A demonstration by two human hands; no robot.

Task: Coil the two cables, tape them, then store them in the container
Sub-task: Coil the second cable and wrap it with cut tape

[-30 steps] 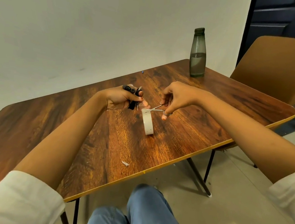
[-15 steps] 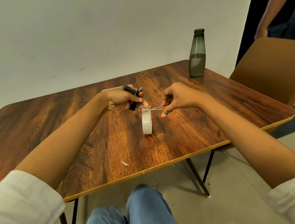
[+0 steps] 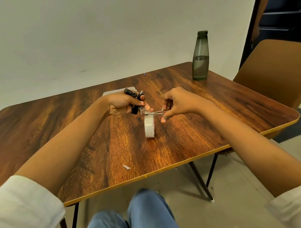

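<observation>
My left hand [image 3: 123, 104] grips a coiled black cable [image 3: 132, 94], whose ends stick out above the fingers. A strip of tape runs from the cable down to the white tape roll [image 3: 149, 126], which stands on edge on the wooden table [image 3: 116, 147]. My right hand [image 3: 178, 102] holds small metal scissors [image 3: 155, 112], with their blades at the strip just above the roll. A pale flat thing [image 3: 109, 93], mostly hidden, lies behind my left hand.
A dark green bottle [image 3: 201, 56] stands at the table's far right corner. A brown chair [image 3: 282, 72] sits to the right of the table. A small white scrap [image 3: 126, 167] lies near the front edge. My knees [image 3: 142, 216] are below the table edge.
The scissors' blades have closed in on the tape strip above the roll. Both hands stay almost in place. A person passed by the doorway at the back right.
</observation>
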